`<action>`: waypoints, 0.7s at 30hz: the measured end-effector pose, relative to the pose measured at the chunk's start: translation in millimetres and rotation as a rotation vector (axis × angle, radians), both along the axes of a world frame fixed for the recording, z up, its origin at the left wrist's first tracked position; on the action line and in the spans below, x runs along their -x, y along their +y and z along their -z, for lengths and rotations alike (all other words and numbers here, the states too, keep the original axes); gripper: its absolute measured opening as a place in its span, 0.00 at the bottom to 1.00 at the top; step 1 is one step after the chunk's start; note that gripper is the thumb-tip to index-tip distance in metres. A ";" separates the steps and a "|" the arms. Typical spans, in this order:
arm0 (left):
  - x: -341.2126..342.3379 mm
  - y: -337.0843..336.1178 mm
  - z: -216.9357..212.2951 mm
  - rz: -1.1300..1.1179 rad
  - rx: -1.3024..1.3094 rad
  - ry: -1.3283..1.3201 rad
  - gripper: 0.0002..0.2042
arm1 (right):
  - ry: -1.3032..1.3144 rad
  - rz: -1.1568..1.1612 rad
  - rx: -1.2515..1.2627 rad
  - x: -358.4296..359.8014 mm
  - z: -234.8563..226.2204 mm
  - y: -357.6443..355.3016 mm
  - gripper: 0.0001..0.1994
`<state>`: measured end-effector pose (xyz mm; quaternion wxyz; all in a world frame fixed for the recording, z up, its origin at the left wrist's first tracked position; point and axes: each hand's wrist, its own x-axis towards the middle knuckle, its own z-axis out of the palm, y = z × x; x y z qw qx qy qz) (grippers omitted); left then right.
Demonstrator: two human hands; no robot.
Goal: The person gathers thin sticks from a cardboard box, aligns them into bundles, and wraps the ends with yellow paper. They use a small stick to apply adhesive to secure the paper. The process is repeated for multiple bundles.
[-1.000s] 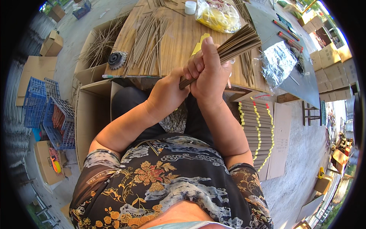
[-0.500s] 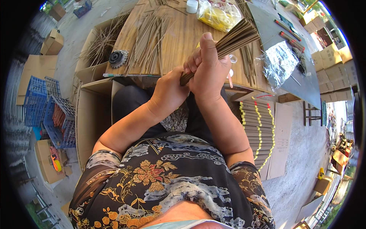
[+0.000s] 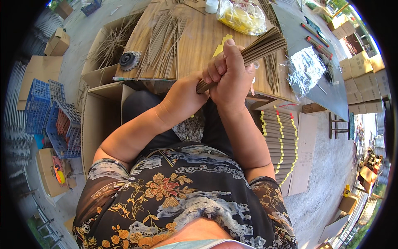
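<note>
A bundle of thin brown incense sticks (image 3: pixel 265 46) slants up to the right, its loose ends fanned out. My right hand (image 3: pixel 229 76) is closed round its middle, thumb up along the sticks. At the lower end my left hand (image 3: pixel 185 93) is cupped against the bundle, its fingers mostly hidden behind it. A yellow paper strip (image 3: pixel 222 45) shows just beyond the right hand; whether the fingers hold it I cannot tell. Loose incense sticks (image 3: pixel 163 45) lie spread on the wooden table (image 3: pixel 195 41) to the left, and more lie at its right side.
A black gear-like wheel (image 3: pixel 129 61) sits at the table's near left corner. Beyond are a white tub (image 3: pixel 212 6) and a plastic bag (image 3: pixel 241 16) with yellow contents. Banded bundles (image 3: pixel 278 145) stand low right. An open carton (image 3: pixel 103 128) is by my left leg, blue crates (image 3: pixel 37 106) farther left.
Both hands have shifted slightly, the bundle still between them and its fanned end a little farther right. More of the yellow strip shows beyond the right hand.
</note>
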<state>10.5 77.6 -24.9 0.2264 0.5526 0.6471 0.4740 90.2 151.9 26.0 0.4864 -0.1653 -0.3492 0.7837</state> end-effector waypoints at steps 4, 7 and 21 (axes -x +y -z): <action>-3.8 -9.9 -6.6 -0.028 0.033 0.040 0.15 | -0.037 -0.046 0.052 -1.8 0.0 -0.2 0.14; -4.0 -22.9 -11.6 0.039 0.061 -0.147 0.10 | -0.043 -0.105 0.095 -2.0 0.1 -1.6 0.15; 12.1 -44.3 -19.8 0.275 0.308 -0.985 0.19 | -0.028 -0.279 0.088 5.8 4.2 -6.4 0.18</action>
